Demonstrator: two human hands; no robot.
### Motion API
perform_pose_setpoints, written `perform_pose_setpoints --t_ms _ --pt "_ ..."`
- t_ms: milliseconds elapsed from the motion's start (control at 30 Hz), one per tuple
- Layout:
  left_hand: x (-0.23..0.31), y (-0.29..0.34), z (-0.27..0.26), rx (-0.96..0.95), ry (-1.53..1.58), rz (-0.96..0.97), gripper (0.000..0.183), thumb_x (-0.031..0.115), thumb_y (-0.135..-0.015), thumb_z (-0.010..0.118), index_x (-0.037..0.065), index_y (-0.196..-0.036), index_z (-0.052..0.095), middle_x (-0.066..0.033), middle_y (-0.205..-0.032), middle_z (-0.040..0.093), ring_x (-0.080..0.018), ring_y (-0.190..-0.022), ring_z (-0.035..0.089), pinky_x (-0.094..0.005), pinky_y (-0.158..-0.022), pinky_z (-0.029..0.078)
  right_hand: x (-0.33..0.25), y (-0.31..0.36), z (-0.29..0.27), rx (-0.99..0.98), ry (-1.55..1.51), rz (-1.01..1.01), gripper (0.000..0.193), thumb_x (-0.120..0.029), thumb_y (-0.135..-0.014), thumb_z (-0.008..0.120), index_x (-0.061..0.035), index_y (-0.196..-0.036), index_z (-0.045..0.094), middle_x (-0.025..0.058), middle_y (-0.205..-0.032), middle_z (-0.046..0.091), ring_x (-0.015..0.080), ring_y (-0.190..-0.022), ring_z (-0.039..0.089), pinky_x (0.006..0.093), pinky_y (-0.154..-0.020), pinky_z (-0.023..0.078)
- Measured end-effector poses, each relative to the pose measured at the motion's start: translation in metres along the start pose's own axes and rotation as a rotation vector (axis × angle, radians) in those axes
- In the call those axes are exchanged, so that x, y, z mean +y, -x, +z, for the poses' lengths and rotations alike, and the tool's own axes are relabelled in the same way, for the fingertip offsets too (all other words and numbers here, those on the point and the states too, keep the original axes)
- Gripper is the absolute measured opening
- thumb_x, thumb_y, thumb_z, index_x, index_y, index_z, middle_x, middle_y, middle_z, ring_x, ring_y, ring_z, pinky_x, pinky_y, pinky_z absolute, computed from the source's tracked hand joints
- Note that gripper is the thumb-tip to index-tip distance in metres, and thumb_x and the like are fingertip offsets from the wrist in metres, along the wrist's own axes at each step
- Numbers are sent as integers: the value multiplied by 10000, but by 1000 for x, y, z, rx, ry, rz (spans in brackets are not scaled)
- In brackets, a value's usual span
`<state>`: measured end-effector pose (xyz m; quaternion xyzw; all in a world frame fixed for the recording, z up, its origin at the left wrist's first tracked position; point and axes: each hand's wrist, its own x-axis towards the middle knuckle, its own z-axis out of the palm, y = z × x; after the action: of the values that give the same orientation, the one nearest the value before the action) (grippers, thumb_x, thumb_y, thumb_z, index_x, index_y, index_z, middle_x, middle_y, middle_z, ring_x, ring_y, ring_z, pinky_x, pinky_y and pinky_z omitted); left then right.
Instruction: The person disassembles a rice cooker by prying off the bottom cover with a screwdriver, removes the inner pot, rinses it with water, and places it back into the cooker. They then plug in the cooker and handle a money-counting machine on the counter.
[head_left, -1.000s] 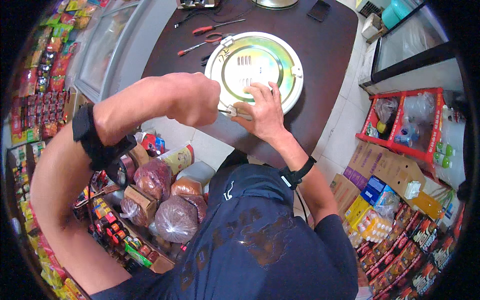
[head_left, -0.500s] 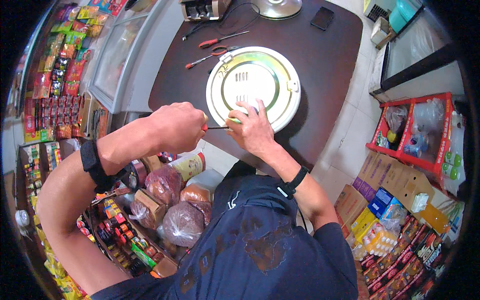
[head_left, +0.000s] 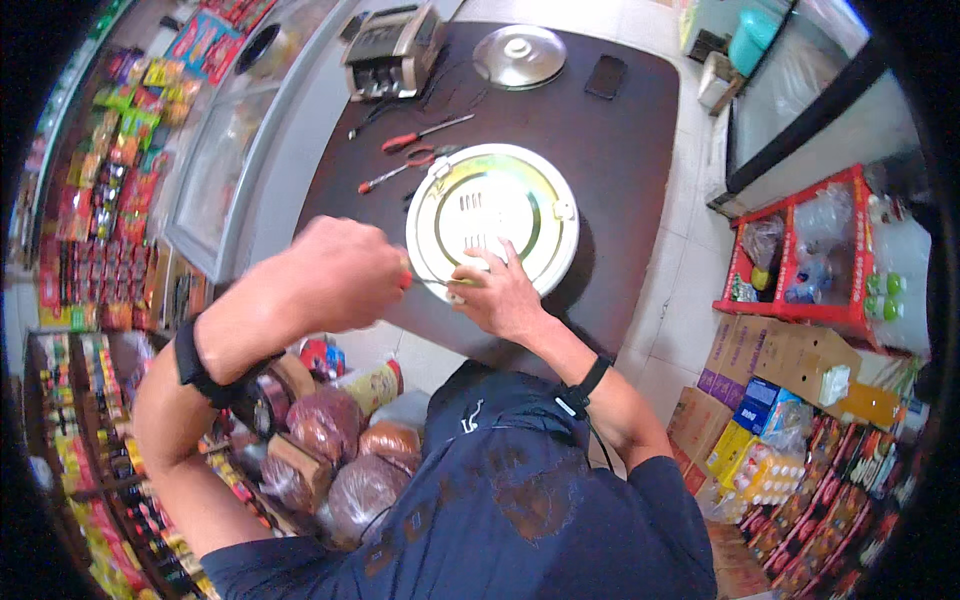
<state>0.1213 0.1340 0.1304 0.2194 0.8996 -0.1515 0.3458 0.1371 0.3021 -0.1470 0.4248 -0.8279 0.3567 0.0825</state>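
Note:
A round white appliance [head_left: 548,170] with slots in its shiny face lies on the dark table, near its front edge. My left hand [head_left: 345,275] is closed round a screwdriver; a bit of its red handle shows by the fingers. The dark screwdriver shaft [head_left: 428,280] points right to the appliance's near left edge. There my right hand [head_left: 505,298] grips the rim, its thumb at the side and its fingers spread over the slotted face. The screwdriver's tip is hidden by the right fingers.
Beyond the appliance lie a red-handled screwdriver [head_left: 402,142], red-handled pliers [head_left: 428,155], another red tool [head_left: 370,186] and a black cable. Further back are a banknote counter [head_left: 395,55], a metal lid [head_left: 520,58] and a phone [head_left: 606,76]. Filled bags [head_left: 325,425] stand below left; a red rack [head_left: 800,255] right.
The view has tilted, so the table and appliance sit lower in the picture. My left hand is slightly blurred and still grips the screwdriver; my right hand stays on the rim.

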Motion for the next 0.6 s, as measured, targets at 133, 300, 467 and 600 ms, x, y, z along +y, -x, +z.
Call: perform_pose_setpoints --t_ms 133,300,467,600 --pt "-100 8 31 637 483 -46 284 263 -889 791 45 -1025 670 -126 -786 701 -316 -731 687 -438 -674 522 26 10 -34 341 -206 94 322 -184 -817 812 -121 -1130 771 100 -1279 641 294 -1294 565 486 -1085 463" --pt "-151 -125 173 568 1488 -294 378 377 -1013 700 15 -1115 662 -103 -1024 736 -217 -909 713 -341 -630 577 94 41 -57 534 -158 793 445 -304 -1025 634 20 -1330 652 205 -1326 633 322 -1272 594 420 -1080 471" --pt "-123 -203 244 398 1988 -107 467 415 -1036 647 22 -1289 638 -149 -1235 698 -271 -1150 682 -415 -709 638 111 61 -29 208 -841 1445 769 -659 -1096 280 -33 -1420 589 131 -1237 705 201 -1136 678 376 -941 562" --pt "-125 -208 235 238 2019 -73 447 416 -1056 610 32 -1281 645 -123 -1183 710 -247 -1079 694 -407 -739 632 102 50 -22 292 -1095 1345 829 -725 -1066 201 -74 -1435 559 96 -1092 743 115 -829 722 265 -599 569"
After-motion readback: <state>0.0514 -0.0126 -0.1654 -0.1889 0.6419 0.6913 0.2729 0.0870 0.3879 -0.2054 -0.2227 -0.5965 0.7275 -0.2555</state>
